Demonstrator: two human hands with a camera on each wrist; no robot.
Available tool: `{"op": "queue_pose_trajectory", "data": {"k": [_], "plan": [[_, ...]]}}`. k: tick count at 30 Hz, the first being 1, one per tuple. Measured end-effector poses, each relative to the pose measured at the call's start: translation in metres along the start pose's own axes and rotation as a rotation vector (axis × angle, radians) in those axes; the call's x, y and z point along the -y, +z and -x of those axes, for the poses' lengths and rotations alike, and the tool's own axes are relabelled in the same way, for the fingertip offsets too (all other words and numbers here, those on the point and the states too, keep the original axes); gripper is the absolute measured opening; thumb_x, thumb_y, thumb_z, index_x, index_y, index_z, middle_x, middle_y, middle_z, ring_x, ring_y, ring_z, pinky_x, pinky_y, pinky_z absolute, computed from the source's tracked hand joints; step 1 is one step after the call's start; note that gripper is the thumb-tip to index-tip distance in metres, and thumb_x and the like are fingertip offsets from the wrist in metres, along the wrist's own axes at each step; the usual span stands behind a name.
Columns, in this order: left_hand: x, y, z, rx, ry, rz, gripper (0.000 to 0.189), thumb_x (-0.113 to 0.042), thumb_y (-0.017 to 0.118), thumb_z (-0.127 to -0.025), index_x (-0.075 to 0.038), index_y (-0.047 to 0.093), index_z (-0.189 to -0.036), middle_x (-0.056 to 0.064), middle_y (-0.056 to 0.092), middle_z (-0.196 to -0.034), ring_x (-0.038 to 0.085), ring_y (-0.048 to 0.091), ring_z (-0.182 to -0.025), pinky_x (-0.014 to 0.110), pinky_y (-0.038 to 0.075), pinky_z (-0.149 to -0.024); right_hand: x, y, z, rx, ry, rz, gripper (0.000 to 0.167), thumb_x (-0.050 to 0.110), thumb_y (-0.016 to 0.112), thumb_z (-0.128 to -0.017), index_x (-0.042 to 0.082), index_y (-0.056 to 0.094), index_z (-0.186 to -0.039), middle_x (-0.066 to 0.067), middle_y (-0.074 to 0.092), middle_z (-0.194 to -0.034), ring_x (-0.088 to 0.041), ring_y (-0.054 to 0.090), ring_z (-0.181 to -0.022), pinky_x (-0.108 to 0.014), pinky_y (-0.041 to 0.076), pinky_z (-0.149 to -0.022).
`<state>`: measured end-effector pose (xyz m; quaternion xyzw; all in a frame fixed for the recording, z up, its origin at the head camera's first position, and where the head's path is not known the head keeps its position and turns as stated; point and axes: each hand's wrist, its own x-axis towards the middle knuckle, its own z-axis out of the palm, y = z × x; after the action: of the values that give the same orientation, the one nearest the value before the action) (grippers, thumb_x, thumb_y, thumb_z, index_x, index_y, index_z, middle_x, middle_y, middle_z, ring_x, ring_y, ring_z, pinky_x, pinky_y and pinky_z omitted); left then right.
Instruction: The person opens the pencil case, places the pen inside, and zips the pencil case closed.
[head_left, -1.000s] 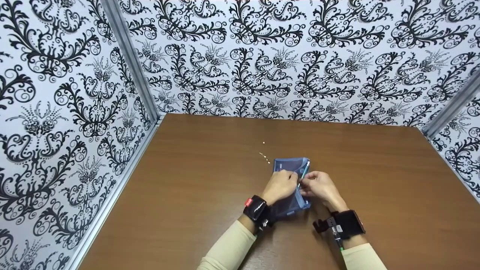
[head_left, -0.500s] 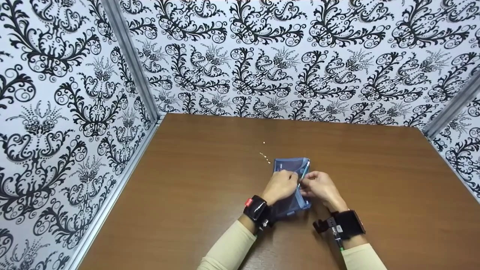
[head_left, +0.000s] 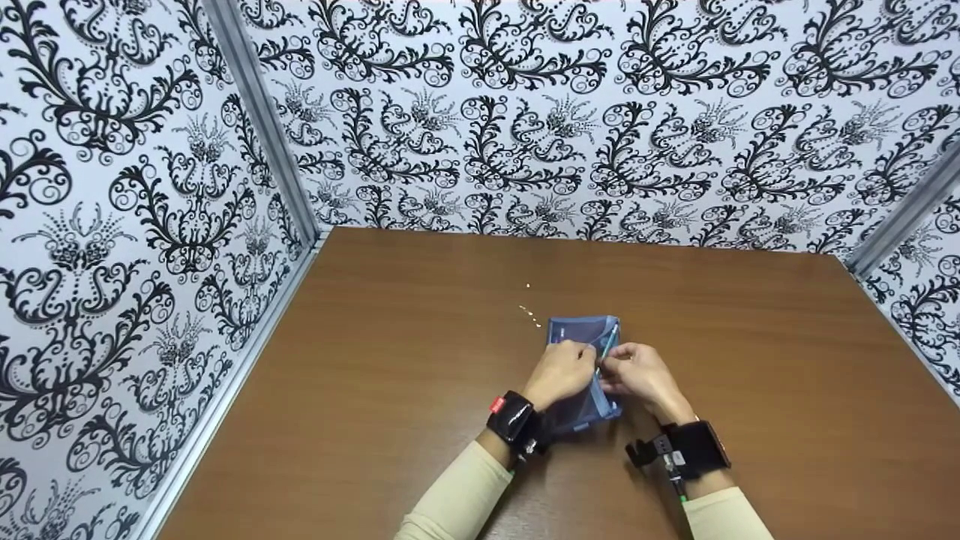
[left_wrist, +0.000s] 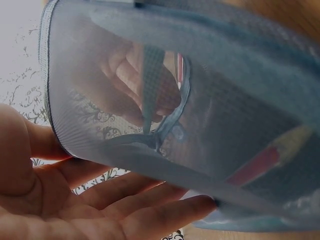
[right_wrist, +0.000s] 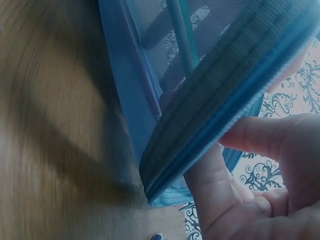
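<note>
A blue mesh pencil case [head_left: 577, 328] is held over the table between both hands. My left hand [head_left: 561, 370] grips its left side; in the left wrist view the thumb and fingers lie around the mesh edge. My right hand [head_left: 643, 373] pinches the zipped edge [right_wrist: 212, 127], thumb on one side and index finger on the other. A teal pencil [head_left: 609, 342] slants along the opening between the hands, and it shows through the mesh in the right wrist view. A red pencil [left_wrist: 255, 167] with a sharpened tip appears through the mesh in the left wrist view.
The brown wooden table [head_left: 405, 360] extends around both hands. Small light spots [head_left: 529, 313] show on its surface beyond the case. Patterned black-and-white panels [head_left: 525, 135] with grey metal posts [head_left: 262, 127] stand behind and to the sides.
The teal pencil's upper end sits very slightly lower than before. Both hands and the pencil case stay almost in place.
</note>
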<state>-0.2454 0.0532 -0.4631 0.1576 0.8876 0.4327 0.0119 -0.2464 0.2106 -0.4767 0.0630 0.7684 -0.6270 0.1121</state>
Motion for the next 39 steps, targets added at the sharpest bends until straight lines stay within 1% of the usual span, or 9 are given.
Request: {"op": "queue_pose_trajectory", "data": {"k": [10,18,24,29,32,36,39], "plan": [[0.0012,0.0023,-0.0024,-0.006,-0.008,-0.012,0.042,-0.019,0.043,-0.098,-0.021,0.041,-0.057,-0.005,0.04,-0.056,0.013,0.051,-0.063,0.025,0.034,-0.052,0.0019,0.0017,0.0022,-0.004,-0.001,-0.006,0.024,-0.002,0.051,-0.094,-0.014,0.044,-0.114,-0.009,0.064,-0.081,-0.014,0.066,-0.065,-0.028,0.058,-0.065],[0.0012,0.0013,-0.0014,0.01,-0.024,0.0,0.042,-0.02,0.043,-0.1,-0.021,0.042,-0.057,-0.005,0.039,-0.056,0.012,0.05,-0.06,0.025,0.033,-0.051,0.0007,0.0019,0.0019,-0.015,0.014,0.004,0.025,-0.001,0.051,-0.095,-0.013,0.046,-0.115,-0.01,0.065,-0.084,-0.014,0.067,-0.065,-0.028,0.058,-0.065],[0.0007,0.0012,-0.0012,0.004,-0.019,0.001,0.043,-0.021,0.043,-0.099,-0.022,0.041,-0.057,-0.006,0.038,-0.055,0.011,0.049,-0.059,0.025,0.033,-0.051,0.0017,0.0021,0.0026,-0.008,0.006,0.021,0.028,0.0,0.051,-0.095,-0.015,0.045,-0.118,-0.01,0.065,-0.084,-0.013,0.066,-0.065,-0.027,0.058,-0.065],[0.0011,0.0006,-0.0014,0.001,0.006,-0.003,0.042,-0.02,0.042,-0.099,-0.021,0.04,-0.057,-0.006,0.039,-0.055,0.011,0.05,-0.06,0.024,0.033,-0.051,0.0023,0.0025,0.0016,0.006,0.001,0.049,0.031,0.0,0.051,-0.093,-0.016,0.048,-0.12,-0.01,0.065,-0.081,-0.013,0.066,-0.067,-0.027,0.058,-0.064],[0.0009,0.0001,-0.0011,0.001,0.009,0.002,0.042,-0.02,0.042,-0.099,-0.021,0.041,-0.057,-0.005,0.04,-0.056,0.011,0.051,-0.061,0.024,0.033,-0.052,0.0023,0.0018,0.0011,0.015,0.0,0.071,0.031,0.0,0.051,-0.093,-0.016,0.049,-0.12,-0.011,0.066,-0.081,-0.013,0.066,-0.068,-0.027,0.058,-0.064],[0.0003,-0.0004,-0.0008,0.005,0.006,0.005,0.042,-0.02,0.043,-0.1,-0.021,0.042,-0.057,-0.005,0.04,-0.055,0.012,0.051,-0.061,0.024,0.033,-0.051,0.003,-0.0004,0.0015,0.021,-0.002,0.087,0.028,0.0,0.052,-0.094,-0.015,0.052,-0.117,-0.012,0.067,-0.083,-0.015,0.067,-0.069,-0.029,0.058,-0.067],[0.0,-0.0002,-0.0007,0.006,-0.002,0.003,0.043,-0.021,0.043,-0.1,-0.021,0.041,-0.057,-0.005,0.039,-0.055,0.011,0.05,-0.06,0.024,0.033,-0.051,0.0051,-0.0027,0.0031,0.026,-0.007,0.082,0.025,0.0,0.052,-0.094,-0.014,0.055,-0.114,-0.013,0.068,-0.084,-0.016,0.069,-0.071,-0.032,0.059,-0.07]]}}
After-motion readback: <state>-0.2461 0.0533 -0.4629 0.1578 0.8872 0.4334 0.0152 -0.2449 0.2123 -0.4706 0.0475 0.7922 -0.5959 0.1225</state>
